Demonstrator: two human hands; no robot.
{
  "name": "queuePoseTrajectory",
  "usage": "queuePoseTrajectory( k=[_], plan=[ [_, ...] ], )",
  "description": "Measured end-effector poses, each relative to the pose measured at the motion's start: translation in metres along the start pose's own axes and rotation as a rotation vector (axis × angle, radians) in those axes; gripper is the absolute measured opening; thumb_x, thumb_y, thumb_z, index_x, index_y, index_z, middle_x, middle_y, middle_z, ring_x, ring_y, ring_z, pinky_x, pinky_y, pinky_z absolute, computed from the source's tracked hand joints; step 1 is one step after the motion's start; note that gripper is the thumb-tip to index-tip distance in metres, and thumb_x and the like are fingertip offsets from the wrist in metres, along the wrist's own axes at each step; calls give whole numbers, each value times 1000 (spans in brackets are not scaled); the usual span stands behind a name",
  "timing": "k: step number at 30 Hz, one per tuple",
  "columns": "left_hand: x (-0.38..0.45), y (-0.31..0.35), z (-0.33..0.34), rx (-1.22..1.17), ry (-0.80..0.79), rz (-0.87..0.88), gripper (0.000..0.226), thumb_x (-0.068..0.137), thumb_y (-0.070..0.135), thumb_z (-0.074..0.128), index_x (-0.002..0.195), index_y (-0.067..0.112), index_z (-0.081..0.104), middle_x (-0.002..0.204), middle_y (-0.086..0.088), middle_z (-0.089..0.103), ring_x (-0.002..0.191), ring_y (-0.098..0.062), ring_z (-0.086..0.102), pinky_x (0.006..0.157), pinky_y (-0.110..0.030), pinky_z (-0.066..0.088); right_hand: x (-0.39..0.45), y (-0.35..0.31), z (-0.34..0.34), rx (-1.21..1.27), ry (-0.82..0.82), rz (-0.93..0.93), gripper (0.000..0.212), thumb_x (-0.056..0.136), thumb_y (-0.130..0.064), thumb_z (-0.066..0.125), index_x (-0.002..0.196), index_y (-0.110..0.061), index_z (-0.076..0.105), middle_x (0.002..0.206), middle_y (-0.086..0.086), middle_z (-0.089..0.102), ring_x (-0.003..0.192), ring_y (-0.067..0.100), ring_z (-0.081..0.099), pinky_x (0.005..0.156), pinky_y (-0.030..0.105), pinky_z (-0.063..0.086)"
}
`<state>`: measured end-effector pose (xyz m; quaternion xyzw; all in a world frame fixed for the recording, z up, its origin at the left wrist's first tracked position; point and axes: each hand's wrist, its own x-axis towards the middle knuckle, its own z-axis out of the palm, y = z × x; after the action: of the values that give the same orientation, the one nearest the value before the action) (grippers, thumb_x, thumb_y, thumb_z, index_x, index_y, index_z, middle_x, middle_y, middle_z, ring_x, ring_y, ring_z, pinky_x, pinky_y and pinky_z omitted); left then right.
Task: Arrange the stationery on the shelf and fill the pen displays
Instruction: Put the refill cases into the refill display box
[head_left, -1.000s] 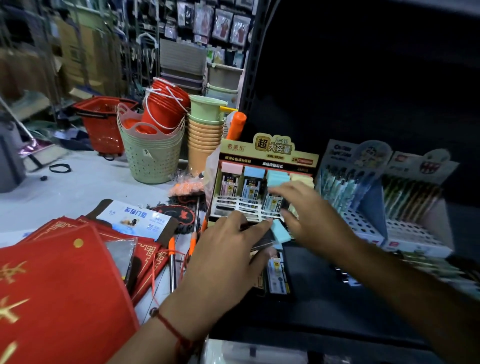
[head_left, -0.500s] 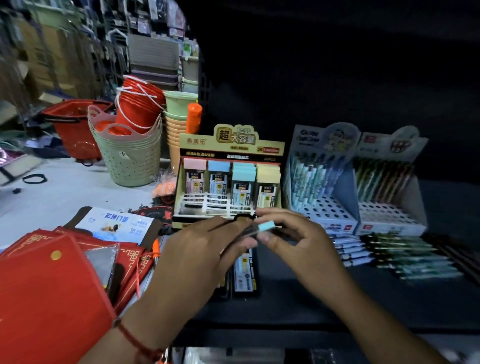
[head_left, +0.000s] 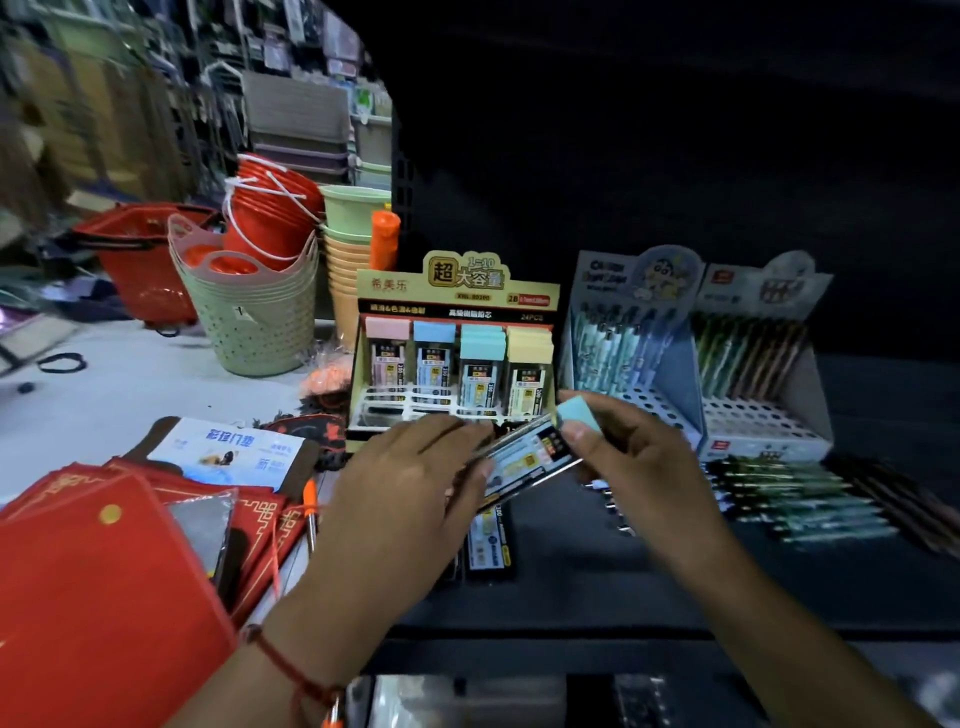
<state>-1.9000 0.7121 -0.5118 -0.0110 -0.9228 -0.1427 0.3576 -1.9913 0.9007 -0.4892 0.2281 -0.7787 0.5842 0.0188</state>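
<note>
Both hands hold one clear lead-refill case (head_left: 535, 454) with a teal cap, tilted, just in front of the yellow display box (head_left: 457, 291). My left hand (head_left: 410, 483) pinches its lower end; my right hand (head_left: 628, 452) grips the capped end. The yellow box holds cases with pink, blue, teal and yellow caps in a white rack. Two pen displays stand to the right: a blue one (head_left: 628, 364) and a grey one (head_left: 753, 374), both with pens at the back and bare holes in front. Loose pens (head_left: 795, 499) lie on the dark shelf (head_left: 597, 587). More cases (head_left: 488, 540) lie under my hands.
Red envelopes (head_left: 104, 582) and a blue-white card packet (head_left: 228, 452) lie at the left. Behind them stand stacked green baskets (head_left: 254, 322), red buckets (head_left: 270, 218), stacked cups (head_left: 348, 260) and a red shopping basket (head_left: 140, 260). An orange pen (head_left: 310, 509) lies by the shelf edge.
The case has been lifted and turned between my hands, so its label faces up now. The camera view has shifted a little to the right.
</note>
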Motion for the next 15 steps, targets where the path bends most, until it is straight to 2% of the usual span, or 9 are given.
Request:
queuePoseTrajectory(
  k=[3,6,8,11,15],
  plan=[
    [-5,-1,-2,98,-195,-58,52,94,54,39,138,30,52,139,4,56,124,-21,54,102,-35,42,11,-7,-8,-29,80,-45,17,95,-20,65,103,-33,72,89,-16,75,81,-2,68,66,12,52],
    [-9,-2,-3,101,-369,-145,65,95,66,27,152,36,23,161,5,21,148,-23,19,118,-40,16,26,-17,-11,-114,107,-118,12,94,-14,66,97,-24,73,87,-8,74,77,1,66,66,12,49],
    [-11,-3,-3,130,-396,-146,69,94,69,23,154,37,10,164,5,4,151,-22,1,121,-41,3,37,-26,-9,-256,75,-187,12,94,-16,66,96,-28,69,87,-14,71,72,-3,62,61,7,45],
    [-11,-1,-5,151,-412,-146,74,93,71,22,155,35,5,164,1,-4,150,-25,-7,121,-44,-1,53,-43,0,-498,9,-284,15,95,-22,65,108,-28,69,83,-24,62,66,-12,58,55,5,41],
    [-12,0,-2,159,-433,-150,79,88,73,18,155,34,3,164,-2,-7,150,-27,-9,120,-45,-3,77,-57,18,-695,-100,-370,24,96,-21,63,120,-18,68,87,-15,60,58,-15,53,52,3,36]
  ],
)
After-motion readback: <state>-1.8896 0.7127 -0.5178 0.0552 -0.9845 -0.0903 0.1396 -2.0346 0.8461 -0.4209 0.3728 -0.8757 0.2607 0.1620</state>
